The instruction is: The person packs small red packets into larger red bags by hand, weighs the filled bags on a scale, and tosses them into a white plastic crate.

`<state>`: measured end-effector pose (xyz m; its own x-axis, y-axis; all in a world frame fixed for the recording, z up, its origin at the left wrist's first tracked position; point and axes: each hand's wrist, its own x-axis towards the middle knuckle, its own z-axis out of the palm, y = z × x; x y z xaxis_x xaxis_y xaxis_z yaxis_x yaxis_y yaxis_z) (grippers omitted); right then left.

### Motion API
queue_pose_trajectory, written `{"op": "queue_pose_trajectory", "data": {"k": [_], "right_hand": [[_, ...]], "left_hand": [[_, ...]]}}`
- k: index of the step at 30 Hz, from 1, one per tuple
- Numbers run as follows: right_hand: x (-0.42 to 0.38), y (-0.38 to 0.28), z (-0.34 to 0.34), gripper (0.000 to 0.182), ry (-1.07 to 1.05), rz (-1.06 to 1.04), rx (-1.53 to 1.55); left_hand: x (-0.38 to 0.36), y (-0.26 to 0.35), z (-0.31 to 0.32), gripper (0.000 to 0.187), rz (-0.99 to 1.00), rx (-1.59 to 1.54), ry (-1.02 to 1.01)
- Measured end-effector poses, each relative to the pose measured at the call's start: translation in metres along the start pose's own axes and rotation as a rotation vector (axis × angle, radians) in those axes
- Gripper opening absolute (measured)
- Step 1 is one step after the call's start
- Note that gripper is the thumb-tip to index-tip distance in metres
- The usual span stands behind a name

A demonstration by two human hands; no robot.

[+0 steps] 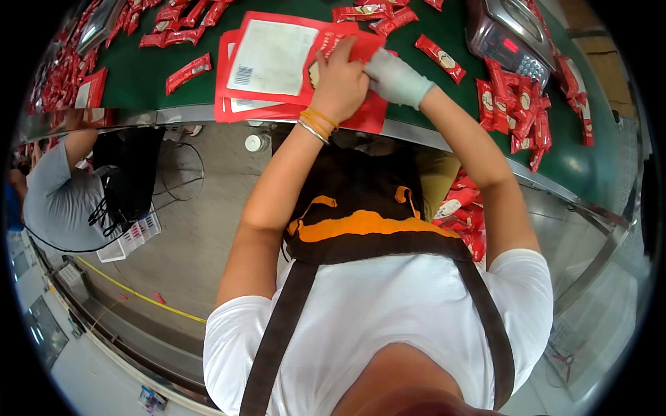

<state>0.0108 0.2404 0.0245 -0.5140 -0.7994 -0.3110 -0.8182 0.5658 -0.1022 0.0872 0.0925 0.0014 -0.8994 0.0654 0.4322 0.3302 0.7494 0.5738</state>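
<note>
From here I see flat red pouches overlapping in a loose stack at the front edge of the green worktop, the upper one showing a broad whitish panel with a barcode near its lower-left corner.

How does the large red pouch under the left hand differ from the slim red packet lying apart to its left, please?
The large pouch is broad, whereas the slim packet is much smaller and narrow. The pouch shows a big white panel with a barcode; the packet shows neither. The pouch overlaps another red pouch and has the left hand on it, while the packet lies untouched. Both are red.
</note>
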Motion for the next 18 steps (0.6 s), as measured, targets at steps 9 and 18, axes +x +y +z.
{"op": "queue_pose_trajectory", "data": {"k": [9, 18], "right_hand": [[0.077, 0.005, 0.053, 0.052, 0.163, -0.012, 0.504], [0.058, -0.001, 0.068, 0.047, 0.172, 0.009, 0.617]], "left_hand": [[0.055, -0.060, -0.028, 0.034, -0.070, -0.073, -0.174], [0.090, -0.152, -0.048, 0.007, 0.112, 0.006, -0.402]]}}
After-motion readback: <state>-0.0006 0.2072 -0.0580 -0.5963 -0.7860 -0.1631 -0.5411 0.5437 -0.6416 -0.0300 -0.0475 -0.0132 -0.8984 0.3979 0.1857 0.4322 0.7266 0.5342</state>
